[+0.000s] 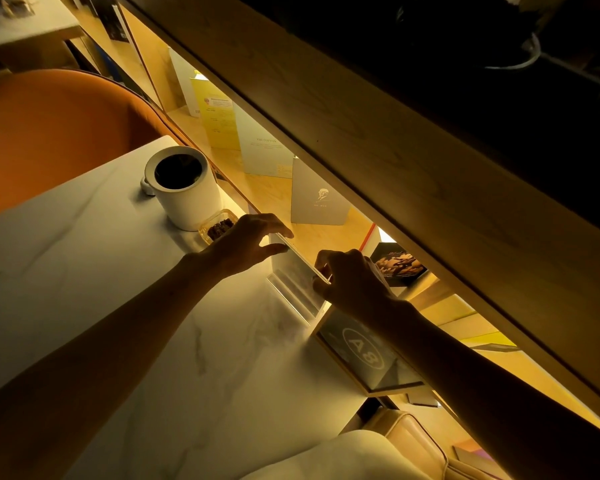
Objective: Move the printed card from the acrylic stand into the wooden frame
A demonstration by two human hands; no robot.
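Between both hands, pale printed card (297, 263) stands upright in clear acrylic stand (293, 296).

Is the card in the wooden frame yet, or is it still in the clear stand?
Not yet. Nothing looks finished. The card is still upright in the stand on the table. Right now the left hand pinches its top edge and the right hand holds the other end. Still left: lift the card out and fit it into the frame, which lies beside the stand.

Wooden frame (340, 372) reads "A8"; shelf card (264, 150) reads "THE COTTON".
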